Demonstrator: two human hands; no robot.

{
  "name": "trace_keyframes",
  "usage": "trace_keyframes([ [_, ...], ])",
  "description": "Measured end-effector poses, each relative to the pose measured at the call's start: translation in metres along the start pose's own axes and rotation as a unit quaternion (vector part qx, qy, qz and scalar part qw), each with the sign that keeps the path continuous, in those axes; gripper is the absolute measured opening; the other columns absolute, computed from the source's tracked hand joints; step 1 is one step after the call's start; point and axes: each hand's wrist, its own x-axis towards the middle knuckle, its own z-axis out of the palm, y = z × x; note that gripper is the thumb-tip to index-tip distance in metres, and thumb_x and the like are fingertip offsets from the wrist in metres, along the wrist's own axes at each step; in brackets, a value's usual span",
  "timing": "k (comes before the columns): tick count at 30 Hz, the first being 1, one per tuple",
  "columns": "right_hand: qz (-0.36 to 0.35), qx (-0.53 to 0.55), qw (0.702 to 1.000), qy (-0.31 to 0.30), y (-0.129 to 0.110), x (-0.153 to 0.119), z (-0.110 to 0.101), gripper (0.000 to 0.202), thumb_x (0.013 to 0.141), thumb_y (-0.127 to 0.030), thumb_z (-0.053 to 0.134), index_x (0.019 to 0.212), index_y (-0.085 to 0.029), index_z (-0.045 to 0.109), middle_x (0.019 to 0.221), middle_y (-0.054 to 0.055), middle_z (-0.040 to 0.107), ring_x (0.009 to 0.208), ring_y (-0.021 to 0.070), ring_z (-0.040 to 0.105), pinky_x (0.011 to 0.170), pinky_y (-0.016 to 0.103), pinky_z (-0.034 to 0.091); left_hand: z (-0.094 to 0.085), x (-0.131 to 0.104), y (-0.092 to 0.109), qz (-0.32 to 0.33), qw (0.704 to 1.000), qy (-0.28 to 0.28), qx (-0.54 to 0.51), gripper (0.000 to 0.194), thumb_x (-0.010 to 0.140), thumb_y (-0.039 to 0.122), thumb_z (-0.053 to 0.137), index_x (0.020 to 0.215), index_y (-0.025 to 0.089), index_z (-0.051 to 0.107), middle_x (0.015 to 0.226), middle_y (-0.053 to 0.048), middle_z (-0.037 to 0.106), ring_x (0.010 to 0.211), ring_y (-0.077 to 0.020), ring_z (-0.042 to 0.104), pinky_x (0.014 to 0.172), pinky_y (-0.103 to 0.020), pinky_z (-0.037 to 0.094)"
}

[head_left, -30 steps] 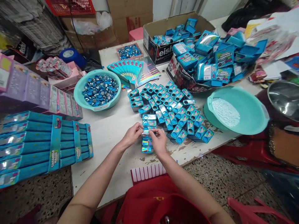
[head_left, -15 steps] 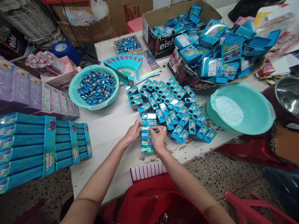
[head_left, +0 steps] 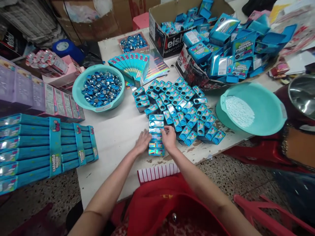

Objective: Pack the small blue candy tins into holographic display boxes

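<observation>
A: Pos. of L hand (head_left: 143,141)?
B: Placed at the L side of a short column of glossy blue rect. tins w/ printed tops (head_left: 156,124), approx. midway along. Fingers are kept close tog.; whether a tin is gripped can't be told.
A: And R hand (head_left: 169,137)?
B: Set at the R side of same column, thumb & fingers drawn narrow by a tin's end. Actual grip can't be told either.
A: So the column is flanked?
B: Yes, btwn both hands, on the white, paint-chipped table (head_left: 108,141). Rainbow-shiny strips are seen on the tops nearest the person.
A: Beyond that?
B: A loose cluster of similar blue tins w/ round recesses (head_left: 191,113) is spread just beyond & to the R. Far L, blue-&-silver round caps (head_left: 102,90) are held in a turquoise plastic bowl (head_left: 77,87). To the R, small white pieces (head_left: 238,111) are held in a 2nd turquoise plastic bowl (head_left: 269,109).
A: Near edge?
B: A dark-red sheet w/ white strips (head_left: 158,172) is laid there, by the red apron (head_left: 157,200).
</observation>
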Motion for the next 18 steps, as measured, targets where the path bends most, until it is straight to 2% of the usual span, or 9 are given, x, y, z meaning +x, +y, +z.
trace_keyframes([
  [2,-0.025,0.046,0.997,-0.060,0.002,-0.024,-0.027,0.029,0.082,-0.034,0.049,0.105,-0.016,0.053,0.104,0.011,0.060,0.087,0.0191,0.059,0.077,0.034,0.048,-0.013,-0.014,-0.009,-0.011,0.996,0.028,0.089,0.052,0.080,0.059,0.044,0.107,0.018,0.062,0.114,-0.011,0.063,0.112,-0.0280,0.052,0.087,-0.032,0.039],
  [4,-0.042,0.058,0.992,-0.106,0.014,-0.055,-0.059,0.033,0.084,-0.035,0.049,0.113,-0.019,0.050,0.107,0.010,0.060,0.095,0.0193,0.059,0.082,0.035,0.048,-0.019,-0.034,-0.023,-0.017,0.989,-0.017,0.143,0.046,0.078,0.058,0.048,0.090,0.018,0.068,0.088,-0.007,0.069,0.087,-0.0250,0.061,0.073,-0.028,0.041],
  [5,-0.046,0.037,0.994,-0.088,0.025,-0.070,-0.075,0.030,0.084,-0.036,0.050,0.110,-0.019,0.052,0.105,0.010,0.061,0.096,0.0199,0.058,0.084,0.037,0.048,-0.018,-0.045,-0.030,-0.011,0.985,-0.067,0.158,0.042,0.074,0.056,0.054,0.086,0.019,0.069,0.080,-0.004,0.069,0.078,-0.0229,0.061,0.067,-0.026,0.040],
  [7,-0.023,-0.023,0.999,-0.001,0.054,-0.096,-0.100,0.041,0.078,-0.040,0.059,0.112,-0.017,0.051,0.113,0.013,0.057,0.103,0.0234,0.055,0.088,0.042,0.046,-0.007,-0.066,-0.044,0.013,0.971,-0.167,0.172,0.030,0.069,0.047,0.064,0.084,0.022,0.071,0.071,-0.001,0.068,0.068,-0.0196,0.061,0.061,-0.024,0.038],
  [9,0.039,-0.024,0.999,-0.003,0.084,-0.113,-0.114,0.049,0.073,-0.046,0.062,0.110,-0.017,0.052,0.110,0.014,0.059,0.098,0.0244,0.057,0.084,0.044,0.048,0.009,-0.083,-0.054,0.047,0.957,-0.208,0.196,0.019,0.075,0.038,0.060,0.083,0.024,0.071,0.070,-0.001,0.069,0.065,-0.0185,0.062,0.061,-0.023,0.039],
  [11,0.095,0.034,0.992,-0.077,0.107,-0.120,-0.120,0.044,0.074,-0.049,0.059,0.105,-0.018,0.055,0.102,0.011,0.064,0.090,0.0230,0.061,0.079,0.043,0.051,0.025,-0.096,-0.063,0.091,0.948,-0.190,0.238,0.023,0.083,0.030,0.049,0.087,0.026,0.071,0.076,-0.003,0.071,0.070,-0.0192,0.064,0.065,-0.024,0.042],
  [13,0.111,0.092,0.980,-0.135,0.117,-0.123,-0.125,0.038,0.075,-0.047,0.059,0.102,-0.020,0.058,0.098,0.010,0.066,0.088,0.0220,0.063,0.078,0.041,0.052,0.035,-0.109,-0.073,0.150,0.938,-0.138,0.280,0.029,0.085,0.025,0.044,0.098,0.027,0.070,0.093,-0.006,0.072,0.083,-0.0210,0.065,0.072,-0.027,0.045],
  [16,0.056,0.093,0.983,-0.149,0.115,-0.126,-0.142,0.026,0.070,-0.038,0.068,0.089,-0.021,0.064,0.099,0.008,0.067,0.091,0.0221,0.063,0.082,0.040,0.051,0.043,-0.131,-0.088,0.272,0.909,-0.042,0.314,0.032,0.085,0.021,0.043,0.106,0.026,0.067,0.107,-0.008,0.068,0.093,-0.0212,0.065,0.078,-0.029,0.048],
  [18,0.009,0.071,0.984,-0.163,0.108,-0.130,-0.160,0.013,0.072,-0.033,0.067,0.077,-0.021,0.067,0.094,0.007,0.067,0.090,0.0211,0.063,0.083,0.039,0.049,0.046,-0.146,-0.091,0.365,0.873,0.028,0.323,0.032,0.086,0.018,0.044,0.109,0.026,0.065,0.108,-0.007,0.068,0.092,-0.0188,0.065,0.077,-0.028,0.050],
])
